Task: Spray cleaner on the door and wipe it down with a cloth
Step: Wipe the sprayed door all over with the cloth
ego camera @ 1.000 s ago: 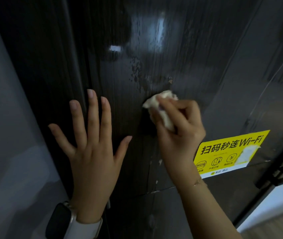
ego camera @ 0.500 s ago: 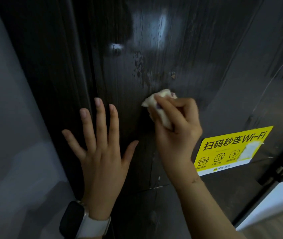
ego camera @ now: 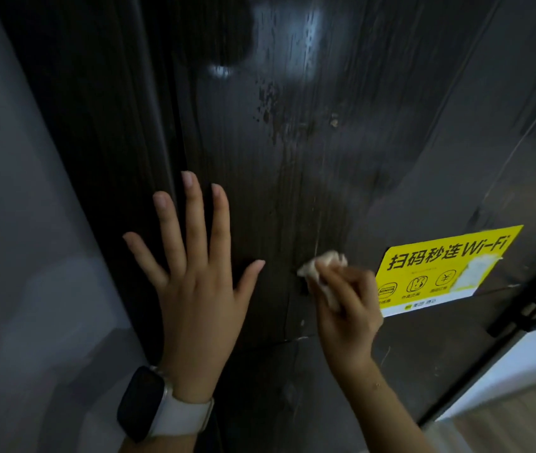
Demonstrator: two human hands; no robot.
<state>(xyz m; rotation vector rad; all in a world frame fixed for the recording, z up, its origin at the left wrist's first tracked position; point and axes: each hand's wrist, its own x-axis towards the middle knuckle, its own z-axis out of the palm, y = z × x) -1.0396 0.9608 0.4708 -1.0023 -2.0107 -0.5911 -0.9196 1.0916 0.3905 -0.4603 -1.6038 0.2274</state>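
Note:
A dark, glossy door (ego camera: pixel 309 165) fills the view, with wet streaks and dried spots near its upper middle. My left hand (ego camera: pixel 198 289) lies flat on the door with its fingers spread, a watch on the wrist. My right hand (ego camera: pixel 348 308) grips a small crumpled white cloth (ego camera: pixel 323 264) and presses it against the door, just left of a yellow Wi-Fi sticker (ego camera: pixel 440 269). No spray bottle is in view.
A grey wall (ego camera: pixel 24 223) stands to the left of the door frame. A black door handle (ego camera: pixel 534 315) juts out at the right edge. Pale wall and wooden floor (ego camera: pixel 521 416) show at the bottom right.
My right hand has dragged the cloth down the door, from beside the dried spots to the level of the sticker. My left hand stays flat on the door.

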